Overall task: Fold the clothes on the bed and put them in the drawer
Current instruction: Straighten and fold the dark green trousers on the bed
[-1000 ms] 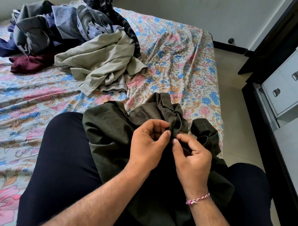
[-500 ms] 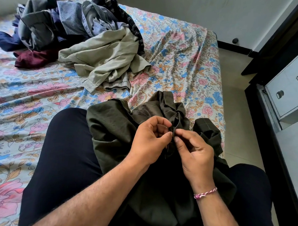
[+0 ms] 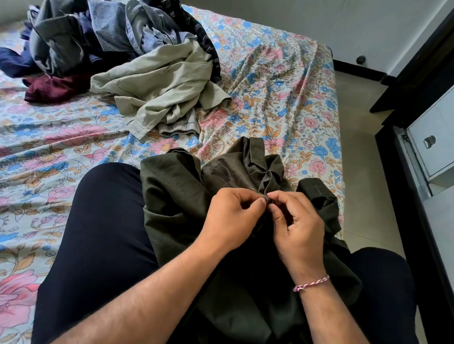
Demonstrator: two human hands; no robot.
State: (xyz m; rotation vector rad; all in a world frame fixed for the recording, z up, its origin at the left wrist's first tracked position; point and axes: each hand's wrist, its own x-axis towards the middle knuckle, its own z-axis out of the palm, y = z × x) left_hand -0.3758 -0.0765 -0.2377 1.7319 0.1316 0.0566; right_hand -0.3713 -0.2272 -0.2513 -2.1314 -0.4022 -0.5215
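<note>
A dark olive shirt [image 3: 173, 195] lies bunched across the person's lap, spilling from the left thigh over to the right knee and partly onto the bed [image 3: 289, 96] near its right edge. The cloth is crumpled, with a faint pale grid of thin lines showing on the inner panel and on the rolled cuff at the right. Its collar end stands up in a twisted fold just beyond the fingers.

The left hand [image 3: 231, 219] and the right hand [image 3: 299, 227] meet at the middle of the shirt. Each has thumb and forefinger pressed together on a small spot of the fabric, tips nearly touching across it; the other fingers are curled loosely. What exactly sits between the tips is too small to tell. A pink-and-white thread band [image 3: 310, 283] circles the right wrist.

The bed carries a floral sheet of pink, blue and orange. Toward its far left corner is a pile [image 3: 96, 36] of unfolded clothes: grey, blue checked and navy pieces, with a maroon garment [image 3: 52, 87] at the pile's near left side. A pale khaki garment [image 3: 167, 91] sprawls from the pile toward the bed's middle, well apart from the shirt.

Beyond the bed's right edge, across a strip of floor, stands a white drawer unit [image 3: 441, 134] with metal handles, framed in black.
</note>
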